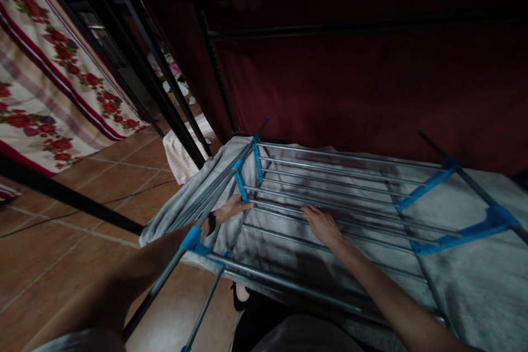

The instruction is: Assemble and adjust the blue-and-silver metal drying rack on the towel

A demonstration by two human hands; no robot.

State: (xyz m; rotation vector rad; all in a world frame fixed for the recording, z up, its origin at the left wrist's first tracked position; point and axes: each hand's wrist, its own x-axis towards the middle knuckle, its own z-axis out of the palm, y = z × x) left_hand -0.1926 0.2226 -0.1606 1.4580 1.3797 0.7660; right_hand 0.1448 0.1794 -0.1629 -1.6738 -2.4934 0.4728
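Observation:
A metal clothes drying rack with blue plastic joints stands in front of me, and a grey cloth lies spread under and over its bars. My left hand reaches beneath the left wing of the rack and touches the grey cloth near a blue joint; a dark band sits on its wrist. My right hand lies flat, palm down, fingers together, on the grey cloth between the middle bars. Neither hand visibly grips anything.
Terracotta floor tiles lie to the left. A floral cloth hangs at the far left behind black metal bars. A dark red curtain fills the back. A pale pink cloth lies beside the rack.

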